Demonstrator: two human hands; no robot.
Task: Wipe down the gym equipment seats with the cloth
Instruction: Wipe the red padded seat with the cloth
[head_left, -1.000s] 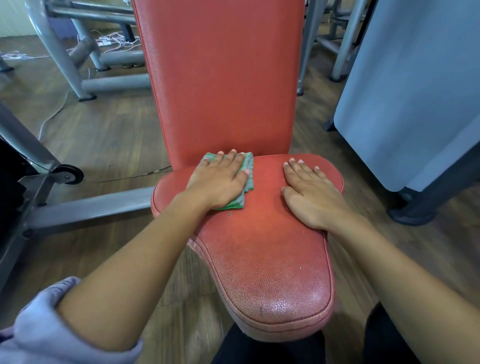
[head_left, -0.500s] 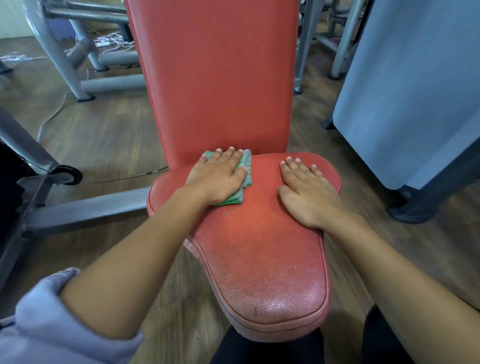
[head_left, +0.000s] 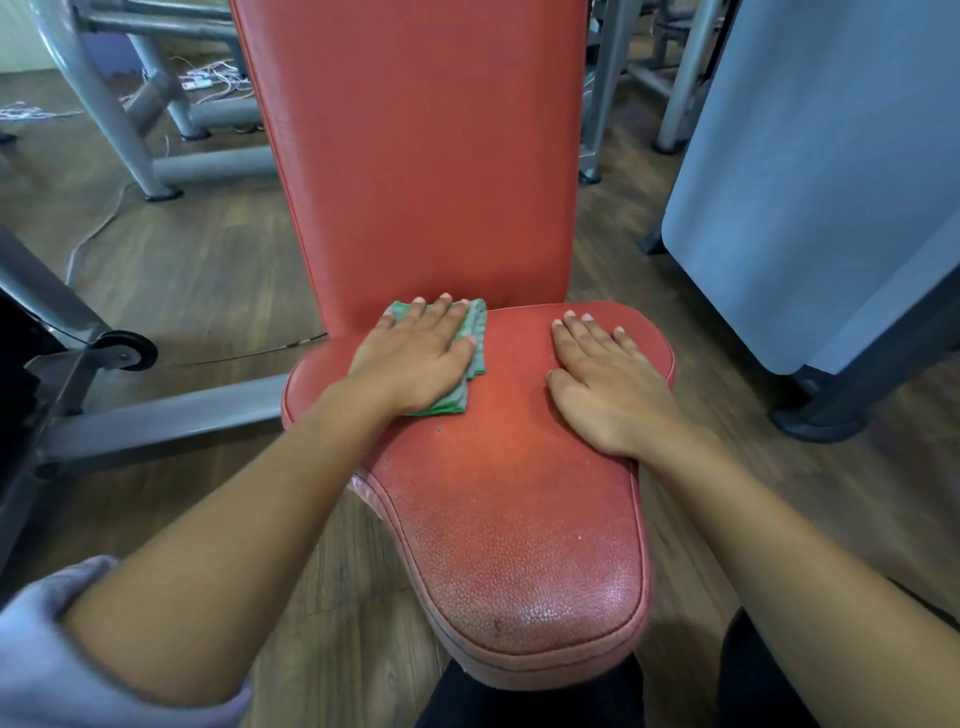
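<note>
Red padded seat (head_left: 498, 519) on a gym machine, wide at the back, narrowing to a rounded front edge near the person's knees. Covering is pebbled vinyl with piped seams; the surface looks dull and dusty in the middle, shinier and paler at the front lip. A few small dark specks lie near the cloth.

The cloth (head_left: 470, 358) is green with a grey weave, folded into a small pad. It lies at the back left of the seat, right against the foot of the upright red backrest (head_left: 415, 156).

Left hand (head_left: 415, 358) lies flat on the cloth, fingers straight and slightly spread, pressing it down; fingertips reach the backrest seam. Right hand (head_left: 602, 379) lies flat on the bare vinyl at the back right, fingers straight and together, holding nothing.

A grey sleeve (head_left: 62, 654) is pushed up on the left arm. Wood-look floor (head_left: 208, 270) all round, grey steel frames (head_left: 156, 410) to the left, a pale blue panel (head_left: 810, 182) to the right.
</note>
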